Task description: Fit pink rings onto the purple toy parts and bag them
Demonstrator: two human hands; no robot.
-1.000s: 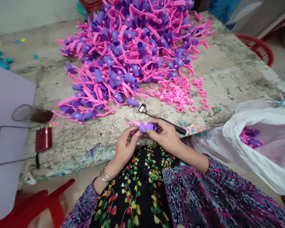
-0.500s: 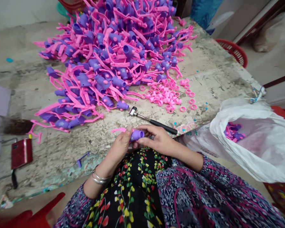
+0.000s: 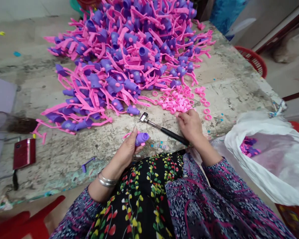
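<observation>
Purple tube (image 3: 141,138) with pink arms: held in left hand (image 3: 127,146) above the counter (image 3: 234,76) near its front edge, open mouth showing. Likely light, stiff, slightly slick plastic; best gripped round the body, as thin arms may flex. Right hand (image 3: 190,125) at pink rings (image 3: 174,102), fingers bunched; cannot tell if one is pinched.

Pale wall (image 3: 27,9) beyond a stained worktable (image 3: 235,88) — red chair (image 3: 37,220) lower left.
</observation>
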